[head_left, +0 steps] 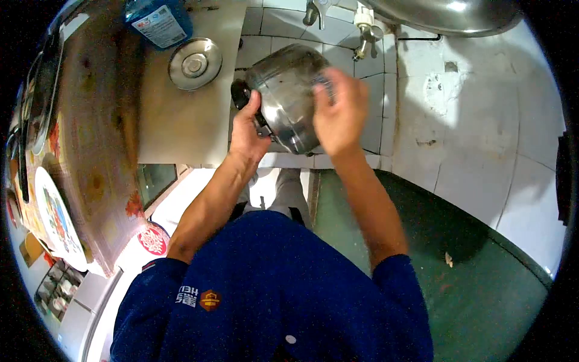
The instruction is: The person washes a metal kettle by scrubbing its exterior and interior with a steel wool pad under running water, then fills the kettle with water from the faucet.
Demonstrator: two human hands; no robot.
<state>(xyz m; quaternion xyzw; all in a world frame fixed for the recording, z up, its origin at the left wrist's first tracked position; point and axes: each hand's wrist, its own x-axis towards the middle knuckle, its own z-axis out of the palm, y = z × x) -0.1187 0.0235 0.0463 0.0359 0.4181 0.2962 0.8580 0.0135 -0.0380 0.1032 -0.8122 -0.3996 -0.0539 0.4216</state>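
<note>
A metal pot (280,90) with black handles is tilted on its side above the white-tiled sink. My left hand (248,130) grips it by the black handle (241,93) on its left side, thumb up along the metal. Against the pot's right side is my right hand (342,111), blurred by motion, with its fingers closed on a grey, wiry scrubber (325,86). The scrubber is partly covered by the fingers and touches the pot's wall. On the counter to the left lies a round metal lid (208,65).
A blue bottle (158,24) with a white label stands behind the lid. Two taps (367,33) are on the sink's far side. A large metal pan (452,15) occupies the back right. At left, a patterned table (99,151) carries a decorated plate (57,217).
</note>
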